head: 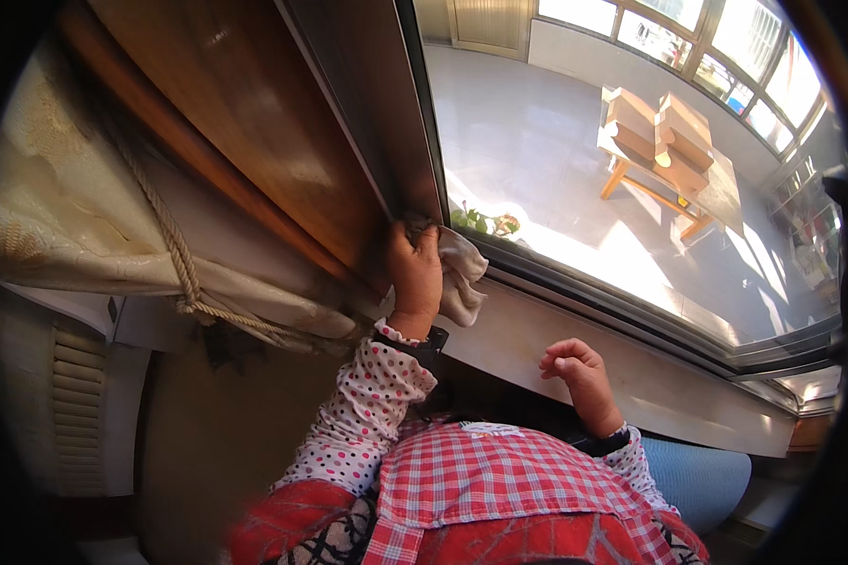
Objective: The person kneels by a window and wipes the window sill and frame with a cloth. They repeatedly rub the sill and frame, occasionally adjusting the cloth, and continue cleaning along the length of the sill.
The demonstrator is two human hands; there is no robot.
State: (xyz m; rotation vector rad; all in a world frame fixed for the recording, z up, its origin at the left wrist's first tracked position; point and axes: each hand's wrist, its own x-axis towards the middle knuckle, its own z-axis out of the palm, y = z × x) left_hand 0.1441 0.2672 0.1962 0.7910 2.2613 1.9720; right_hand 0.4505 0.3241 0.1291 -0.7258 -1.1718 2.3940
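Observation:
My left hand (415, 272) grips a pale, crumpled cloth (461, 272) at the lower corner of the window frame (396, 134). Part of the cloth is pressed into that corner, and the rest hangs over the edge of the windowsill (523, 339). To the left, the wooden window casing (254, 120) rises close beside my knuckles. My right hand (576, 374) hovers by the sill with its fingers loosely curled and nothing visible in it. Behind the glass pane (551, 176) lies a sunlit room.
A cream curtain (92, 240), tied with a twisted rope (173, 244), hangs at the left. Beneath the sill at the right is a blue rolled mat (699, 473). Past the glass stand a wooden table (724, 191) with cardboard boxes (668, 141) and a potted plant (477, 220).

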